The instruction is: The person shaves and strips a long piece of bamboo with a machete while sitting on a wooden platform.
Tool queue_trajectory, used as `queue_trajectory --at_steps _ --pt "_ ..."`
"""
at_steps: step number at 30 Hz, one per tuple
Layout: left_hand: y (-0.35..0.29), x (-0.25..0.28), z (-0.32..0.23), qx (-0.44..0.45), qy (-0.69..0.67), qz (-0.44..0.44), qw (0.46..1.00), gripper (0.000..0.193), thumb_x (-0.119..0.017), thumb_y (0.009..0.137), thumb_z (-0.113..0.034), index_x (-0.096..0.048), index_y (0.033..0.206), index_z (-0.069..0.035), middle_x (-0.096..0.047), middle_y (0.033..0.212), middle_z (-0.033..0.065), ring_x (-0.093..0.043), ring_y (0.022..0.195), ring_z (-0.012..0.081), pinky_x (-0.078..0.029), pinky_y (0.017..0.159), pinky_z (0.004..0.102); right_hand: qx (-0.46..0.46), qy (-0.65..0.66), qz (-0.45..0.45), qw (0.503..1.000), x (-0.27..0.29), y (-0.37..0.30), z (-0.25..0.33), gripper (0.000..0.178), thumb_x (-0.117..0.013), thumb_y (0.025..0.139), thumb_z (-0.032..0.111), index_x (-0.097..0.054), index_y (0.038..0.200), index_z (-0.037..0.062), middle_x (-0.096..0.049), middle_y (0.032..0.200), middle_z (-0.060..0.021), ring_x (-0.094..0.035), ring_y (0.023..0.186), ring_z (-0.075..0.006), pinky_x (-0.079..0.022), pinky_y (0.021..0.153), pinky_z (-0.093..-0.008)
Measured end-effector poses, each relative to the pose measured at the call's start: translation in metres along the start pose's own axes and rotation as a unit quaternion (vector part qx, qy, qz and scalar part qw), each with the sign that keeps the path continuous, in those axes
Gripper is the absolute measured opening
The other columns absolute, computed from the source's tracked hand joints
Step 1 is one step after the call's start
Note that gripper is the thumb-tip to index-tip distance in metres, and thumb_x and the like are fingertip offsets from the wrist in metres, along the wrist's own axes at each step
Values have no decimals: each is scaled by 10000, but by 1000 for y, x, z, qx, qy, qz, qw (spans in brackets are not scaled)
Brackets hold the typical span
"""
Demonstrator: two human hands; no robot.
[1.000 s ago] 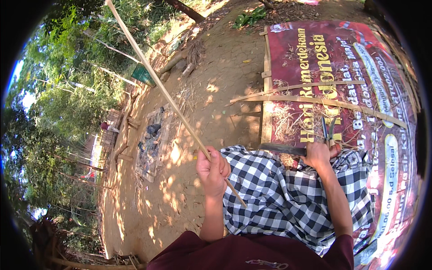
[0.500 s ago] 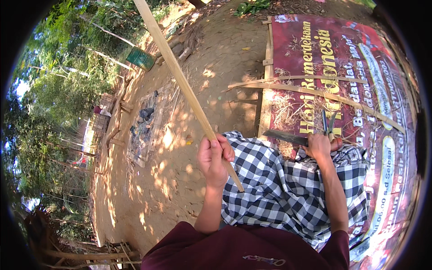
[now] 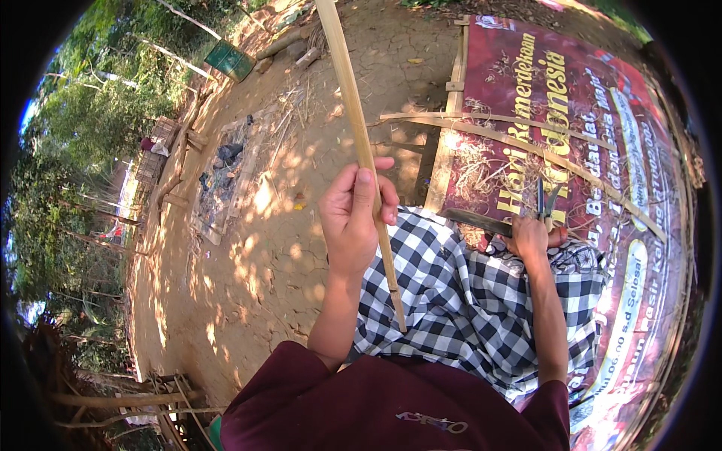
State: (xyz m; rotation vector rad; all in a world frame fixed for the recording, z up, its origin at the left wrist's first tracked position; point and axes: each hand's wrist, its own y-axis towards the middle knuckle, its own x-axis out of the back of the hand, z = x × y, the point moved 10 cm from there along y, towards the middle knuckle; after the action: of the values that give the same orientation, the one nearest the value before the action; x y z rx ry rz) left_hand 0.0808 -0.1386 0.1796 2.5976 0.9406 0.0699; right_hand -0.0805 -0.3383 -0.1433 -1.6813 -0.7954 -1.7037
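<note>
Pale strip [image 3: 351, 105]: I am seeing it slanting up through the left hand, its upper end running out past the top edge of my view and its lower tip showing in front of the checked cloth; I am not managing to tell whether they are touching.
Left hand [image 3: 347, 218]: it is gripping the strip in its lower part, the thumb pressing on the near side, the fingers wrapping behind and showing to its right.
Right hand [image 3: 530, 237]: it is gripping a knife by the handle, which it is mostly hiding from me.
Knife [image 3: 477, 220]: its dark blade is pointing left.
Smaller blades [image 3: 540, 197]: two are showing just beyond the right hand.
Checked cloth [image 3: 421, 301]: it is lying in black-and-white folds over the person's lap.
Shavings [image 3: 489, 161]: I am finding these curls scattering over a red banner [image 3: 579, 49].
Long strips [image 3: 553, 158]: two are lying across the banner, their left ends poking past its wooden edge [image 3: 453, 104].
Ground [image 3: 286, 301]: brown, cracking earth is catching patches of sun.
Ash patch [image 3: 226, 161]: dark lumps are lying on it, well left.
Drum [image 3: 229, 60]: it is standing out green near the trees [image 3: 98, 150].
</note>
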Motion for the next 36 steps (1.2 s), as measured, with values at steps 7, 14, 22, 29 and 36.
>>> queue_trajectory --at_steps 7,14,22,29,36 --pt "3 27 -13 -44 -31 -110 992 275 -496 1002 -175 -606 1062 70 -636 791 132 -563 563 141 -522 521 292 0 11 27 1000 4 -1 4 574 -729 698 582 -636 953 76 -679 817 -127 -686 775 -273 -533 675 -372" --pt "-2 39 -3 -86 -72 -158 981 230 -539 983 -167 -572 924 52 -650 824 180 -624 588 173 -566 517 324 -5 18 32 999 4 2 5 551 -728 713 571 -644 904 62 -682 803 -103 -694 772 -256 -537 674 -353" --pt "1 40 10 -69 -88 -141 984 218 -496 1007 -211 -511 945 -2 -645 859 184 -588 601 170 -518 544 323 -6 39 28 999 7 1 4 537 -742 715 540 -642 927 57 -681 823 -114 -684 777 -272 -523 680 -374" --pt "2 37 25 -21 -185 -118 975 257 -440 1026 -248 -491 951 -8 -640 879 211 -602 625 212 -517 573 349 -1 39 46 998 -5 4 2 619 -708 717 601 -633 972 41 -662 788 -150 -676 756 -295 -523 672 -389" --pt "-3 36 25 -32 -156 -107 981 139 -528 974 -125 -512 944 10 -648 898 218 -624 650 221 -546 602 349 9 17 46 999 -7 4 6 657 -674 728 638 -621 1012 47 -672 853 -135 -677 787 -273 -520 695 -382"
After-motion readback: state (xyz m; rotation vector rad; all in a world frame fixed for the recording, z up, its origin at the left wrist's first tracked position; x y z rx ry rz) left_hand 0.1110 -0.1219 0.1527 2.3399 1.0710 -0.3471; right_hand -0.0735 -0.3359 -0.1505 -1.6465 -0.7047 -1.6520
